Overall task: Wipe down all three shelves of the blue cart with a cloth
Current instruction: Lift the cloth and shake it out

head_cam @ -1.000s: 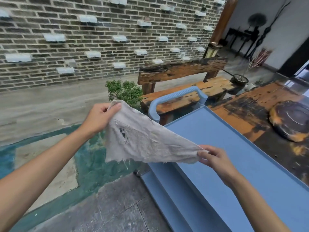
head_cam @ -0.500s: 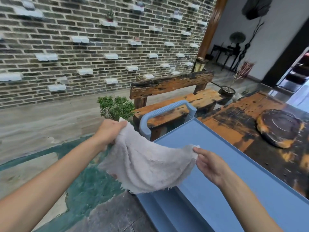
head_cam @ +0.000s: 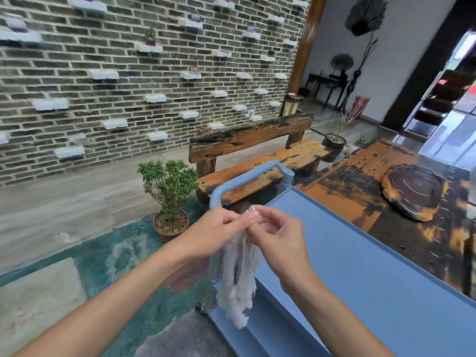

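left hand (head_cam: 213, 231): held up in front of the body at the near-left corner of the cart, fingers curled, pinching the top edge of the cloth between thumb and fingertips.
right hand (head_cam: 279, 242): just beside the left hand, almost touching it, thumb and forefinger pinching the same bunched top edge of the cloth; the other fingers are loosely bent.
cloth (head_cam: 238, 282): pale grey-white, frayed at the hem, gathered at the top between both hands and hanging straight down in folds; it dangles in the air over the cart's left edge, not touching the top shelf.
blue cart (head_cam: 360, 274): fills the lower right of the view, set alongside the wooden table.
top shelf (head_cam: 332, 240): flat blue tray with a low raised rim.
lower shelf (head_cam: 262, 328): a strip of it shows below the hanging cloth, at the cart's left side.
handle (head_cam: 247, 177): blue loop at the cart's far end, beyond the hands.
wooden bench (head_cam: 247, 148): dark, worn, standing behind the cart handle.
wooden table (head_cam: 381, 191): orange and black surface to the right of the cart, with a round dark slab (head_cam: 414, 193) on it.
potted plant (head_cam: 168, 194): small green shrub in a brown pot on the floor, left of the bench.
brick wall (head_cam: 141, 86): grey brick with white blocks jutting out, across the background.
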Motion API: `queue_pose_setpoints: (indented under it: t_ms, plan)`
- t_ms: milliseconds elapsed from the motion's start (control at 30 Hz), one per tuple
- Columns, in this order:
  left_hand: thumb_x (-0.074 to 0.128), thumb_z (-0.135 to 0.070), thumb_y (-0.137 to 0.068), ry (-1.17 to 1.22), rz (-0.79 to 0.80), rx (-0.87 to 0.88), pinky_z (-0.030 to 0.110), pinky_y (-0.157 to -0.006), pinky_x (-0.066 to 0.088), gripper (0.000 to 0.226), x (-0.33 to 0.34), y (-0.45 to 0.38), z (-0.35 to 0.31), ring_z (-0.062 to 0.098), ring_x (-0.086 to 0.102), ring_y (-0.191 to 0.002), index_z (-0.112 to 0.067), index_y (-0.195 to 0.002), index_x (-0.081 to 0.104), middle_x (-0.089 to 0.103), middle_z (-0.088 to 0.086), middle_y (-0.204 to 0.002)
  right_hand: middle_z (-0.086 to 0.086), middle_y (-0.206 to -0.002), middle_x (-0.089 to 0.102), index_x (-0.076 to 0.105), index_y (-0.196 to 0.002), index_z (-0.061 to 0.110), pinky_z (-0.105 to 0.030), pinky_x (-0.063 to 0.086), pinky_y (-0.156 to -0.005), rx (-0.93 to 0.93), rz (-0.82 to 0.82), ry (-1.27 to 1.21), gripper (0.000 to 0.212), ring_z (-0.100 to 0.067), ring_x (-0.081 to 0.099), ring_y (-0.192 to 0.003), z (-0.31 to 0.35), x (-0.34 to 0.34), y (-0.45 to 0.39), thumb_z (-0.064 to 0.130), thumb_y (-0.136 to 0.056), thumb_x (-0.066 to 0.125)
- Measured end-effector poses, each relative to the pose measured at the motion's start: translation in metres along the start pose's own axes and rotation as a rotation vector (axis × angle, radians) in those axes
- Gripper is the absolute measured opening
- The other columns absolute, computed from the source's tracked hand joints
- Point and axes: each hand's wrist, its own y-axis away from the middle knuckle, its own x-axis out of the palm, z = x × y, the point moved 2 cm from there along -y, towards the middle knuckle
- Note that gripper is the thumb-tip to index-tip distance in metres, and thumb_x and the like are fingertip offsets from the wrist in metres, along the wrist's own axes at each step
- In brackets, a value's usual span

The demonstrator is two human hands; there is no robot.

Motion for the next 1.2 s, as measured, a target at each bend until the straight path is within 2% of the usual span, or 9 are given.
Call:
queue_pose_setpoints:
  t_ms: [133, 267, 367, 500, 633, 767, 967, 1067, 1200]
  plan:
    - [0.054, -0.039, -0.100, 0.062, 0.038, -0.008, 0.007, -0.056, 0.038, 0.045, -0.007, -0.005, 0.006, -0.007, 0.053, -0.052, -0.028, -0.062, 0.074, 0.061, -0.019, -0.055, 0.007, -0.097, 0.079, 0.073, -0.120, 0.023, -0.040, 0.061, -0.089, -0.074, 0.078, 0.127, 0.031, -0.007, 0.075, -0.089, 0.002, 0.002, -0.003, 0.024, -0.090, 0.073]
    - [0.065, -0.024, -0.096, 0.074, 0.051, 0.011, 0.018, -0.067, 0.046, 0.022, -0.032, -0.011, 0.017, 0.005, 0.062, -0.066, -0.008, -0.087, 0.078, 0.072, -0.004, -0.072, 0.002, -0.106, 0.078, 0.069, -0.124, 0.022, -0.028, 0.061, -0.082, -0.093, 0.297, -0.017, 0.041, -0.014, 0.075, -0.094, 0.000, -0.005, -0.015, 0.011, -0.086, 0.059]
    - [0.058, -0.017, -0.095, -0.035, 0.064, 0.085, 0.035, -0.071, 0.039, 0.031, -0.051, -0.018, 0.014, 0.020, 0.051, -0.074, 0.014, -0.087, 0.062, 0.058, 0.013, -0.079, 0.011, -0.130, 0.061, 0.060, -0.134, 0.034, -0.025, 0.053, -0.095, -0.207, 0.276, 0.270, 0.048, -0.006, 0.060, -0.115, -0.018, -0.015, -0.038, 0.018, -0.090, 0.071]
    - [0.051, -0.015, -0.100, -0.138, 0.064, 0.145, 0.029, -0.059, 0.033, 0.036, -0.072, -0.034, 0.002, 0.008, 0.039, -0.059, 0.004, -0.070, 0.051, 0.044, 0.001, -0.066, 0.010, -0.128, 0.067, 0.069, -0.123, 0.031, -0.031, 0.051, -0.100, 0.028, 0.528, 0.254, 0.033, -0.007, 0.060, -0.121, -0.049, -0.014, -0.065, 0.023, -0.092, 0.076]
    - [0.052, -0.022, -0.101, -0.255, 0.040, 0.183, 0.022, -0.058, 0.037, 0.039, -0.089, -0.052, 0.007, 0.002, 0.040, -0.057, -0.006, -0.066, 0.053, 0.047, -0.007, -0.062, 0.008, -0.086, 0.076, 0.078, -0.087, 0.020, -0.021, 0.053, -0.072, -0.056, 0.399, 0.293, 0.010, -0.006, 0.068, -0.082, -0.063, -0.020, -0.083, 0.027, -0.093, 0.075]
    - [0.058, -0.021, -0.098, -0.266, -0.013, 0.126, 0.050, -0.079, 0.055, 0.024, -0.110, -0.075, 0.024, 0.016, 0.067, -0.078, -0.011, -0.082, 0.073, 0.072, 0.010, -0.088, 0.015, -0.090, 0.077, 0.076, -0.088, 0.036, -0.019, 0.052, -0.073, -0.176, 0.286, 0.500, 0.015, -0.003, 0.069, -0.085, -0.048, -0.042, -0.111, 0.023, -0.095, 0.072]
    - [0.069, -0.014, -0.092, -0.229, -0.029, 0.147, 0.026, -0.082, 0.059, 0.012, -0.131, -0.140, 0.033, 0.005, 0.072, -0.091, -0.020, -0.098, 0.077, 0.078, -0.008, -0.097, 0.018, -0.079, 0.075, 0.075, -0.083, 0.038, -0.020, 0.049, -0.067, -0.313, 0.098, 0.691, 0.008, -0.001, 0.068, -0.076, -0.010, -0.071, -0.173, 0.035, -0.090, 0.075]
    - [0.066, -0.012, -0.092, -0.320, -0.025, 0.188, 0.015, -0.056, 0.050, 0.012, -0.134, -0.188, 0.026, -0.005, 0.065, -0.066, -0.018, -0.092, 0.076, 0.075, -0.008, -0.086, 0.020, -0.074, 0.072, 0.073, -0.079, 0.038, -0.018, 0.045, -0.059, -0.347, 0.006, 0.725, 0.009, -0.002, 0.065, -0.070, -0.002, -0.083, -0.200, 0.040, -0.087, 0.075]
    - [0.066, -0.016, -0.089, -0.393, -0.011, 0.190, 0.032, -0.064, 0.054, 0.011, -0.136, -0.264, 0.012, 0.010, 0.067, -0.070, -0.021, -0.091, 0.076, 0.076, -0.004, -0.086, 0.021, -0.075, 0.071, 0.073, -0.079, 0.036, -0.020, 0.045, -0.057, -0.301, -0.076, 0.687, 0.011, -0.001, 0.063, -0.065, -0.007, -0.098, -0.243, 0.039, -0.089, 0.074]
